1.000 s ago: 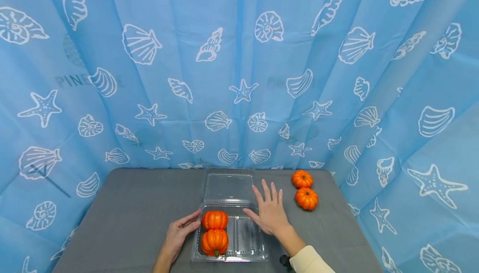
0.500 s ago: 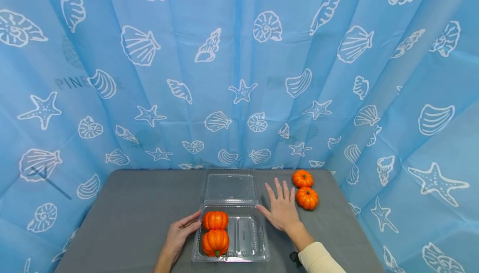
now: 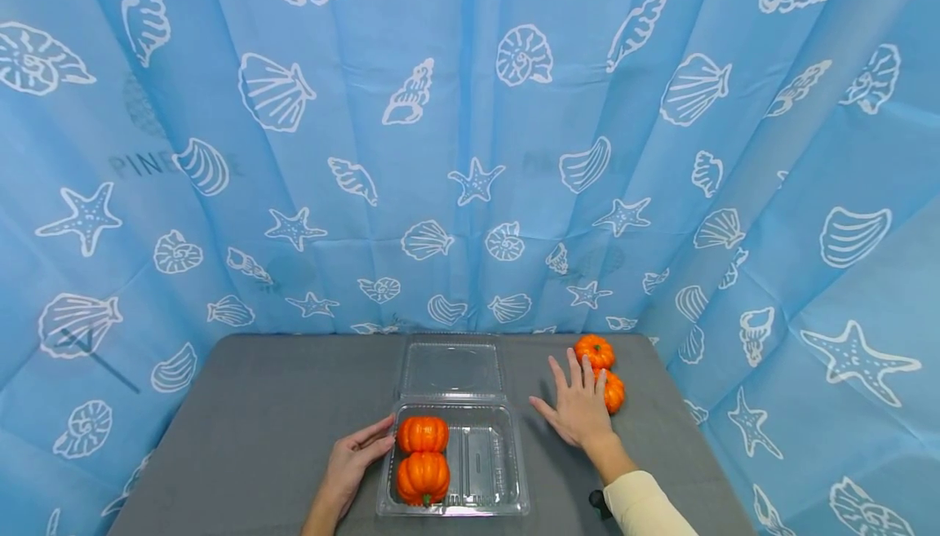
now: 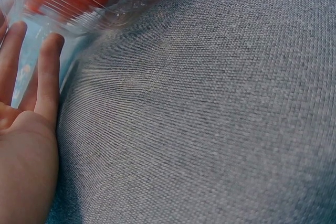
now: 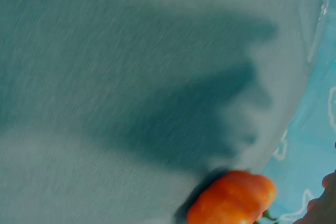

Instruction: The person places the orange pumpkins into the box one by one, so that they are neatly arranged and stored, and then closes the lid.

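A clear plastic clamshell container lies unfolded on the table, its lid laid back behind it. Two orange toy pumpkins, a rear one and a front one, fill its left side. My left hand touches the container's left wall with extended fingers. Spread over the table, my right hand holds nothing. Its fingers partly cover the nearer of two more pumpkins; the farther pumpkin sits right behind. One pumpkin shows low in the right wrist view.
A grey cloth covers the table. Blue curtains with white seashell prints hang behind it and along the sides. A small black object shows beside the right sleeve.
My right hand has moved rightward, from over the container's right side to the two loose pumpkins. The left hand stays at the container's left wall.
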A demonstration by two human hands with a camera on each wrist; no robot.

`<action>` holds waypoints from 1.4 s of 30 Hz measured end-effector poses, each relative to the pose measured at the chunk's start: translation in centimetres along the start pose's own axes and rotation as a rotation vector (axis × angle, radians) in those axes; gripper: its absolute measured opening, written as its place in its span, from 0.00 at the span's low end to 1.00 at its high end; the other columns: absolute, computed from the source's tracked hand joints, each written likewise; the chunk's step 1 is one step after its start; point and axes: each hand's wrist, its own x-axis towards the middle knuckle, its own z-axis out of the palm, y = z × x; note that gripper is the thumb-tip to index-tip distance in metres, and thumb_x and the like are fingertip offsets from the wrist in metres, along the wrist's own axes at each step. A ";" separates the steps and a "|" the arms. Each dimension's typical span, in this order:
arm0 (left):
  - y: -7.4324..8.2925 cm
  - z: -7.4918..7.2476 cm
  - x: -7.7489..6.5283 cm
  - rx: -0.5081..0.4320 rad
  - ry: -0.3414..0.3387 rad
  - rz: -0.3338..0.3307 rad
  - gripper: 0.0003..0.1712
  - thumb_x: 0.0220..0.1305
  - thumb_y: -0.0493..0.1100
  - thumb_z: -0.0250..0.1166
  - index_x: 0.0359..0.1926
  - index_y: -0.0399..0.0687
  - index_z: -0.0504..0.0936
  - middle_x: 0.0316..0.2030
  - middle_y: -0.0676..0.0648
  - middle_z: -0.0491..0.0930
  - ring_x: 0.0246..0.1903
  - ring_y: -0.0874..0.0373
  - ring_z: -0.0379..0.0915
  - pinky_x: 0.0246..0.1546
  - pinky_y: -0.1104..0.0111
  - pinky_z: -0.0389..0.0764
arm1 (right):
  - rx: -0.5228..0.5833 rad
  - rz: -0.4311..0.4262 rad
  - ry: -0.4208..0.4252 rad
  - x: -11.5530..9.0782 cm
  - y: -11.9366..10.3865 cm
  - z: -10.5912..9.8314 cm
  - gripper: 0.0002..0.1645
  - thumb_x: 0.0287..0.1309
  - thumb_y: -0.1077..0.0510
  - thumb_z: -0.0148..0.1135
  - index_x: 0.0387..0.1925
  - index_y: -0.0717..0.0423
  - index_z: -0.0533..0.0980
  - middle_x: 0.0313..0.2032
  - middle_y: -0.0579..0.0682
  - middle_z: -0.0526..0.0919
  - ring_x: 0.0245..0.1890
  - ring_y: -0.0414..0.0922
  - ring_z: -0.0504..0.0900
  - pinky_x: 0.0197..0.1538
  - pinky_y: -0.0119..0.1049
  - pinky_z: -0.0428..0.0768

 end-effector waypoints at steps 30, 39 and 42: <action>0.1 0.0 -0.2 -0.019 0.012 -0.006 0.28 0.59 0.41 0.75 0.60 0.39 0.83 0.60 0.42 0.83 0.51 0.72 0.82 0.50 0.78 0.83 | 0.071 0.174 -0.117 -1.0 6.4 -1.9 0.55 0.63 0.37 0.66 0.76 0.64 0.54 0.74 0.75 0.53 0.71 0.77 0.55 0.71 0.73 0.60; 0.3 0.1 -0.2 -0.021 0.017 -0.016 0.28 0.59 0.42 0.76 0.61 0.40 0.83 0.60 0.42 0.83 0.50 0.72 0.82 0.49 0.77 0.83 | 0.254 0.333 -0.191 -1.1 7.7 -1.5 0.55 0.70 0.34 0.56 0.78 0.67 0.47 0.75 0.75 0.48 0.71 0.76 0.52 0.73 0.72 0.57; 0.2 0.1 -0.2 -0.020 0.013 -0.009 0.28 0.59 0.41 0.76 0.60 0.41 0.83 0.60 0.42 0.83 0.51 0.72 0.82 0.50 0.78 0.82 | 0.293 0.368 -0.211 -1.2 8.1 -1.6 0.52 0.73 0.37 0.52 0.78 0.69 0.45 0.74 0.77 0.48 0.71 0.77 0.52 0.74 0.72 0.55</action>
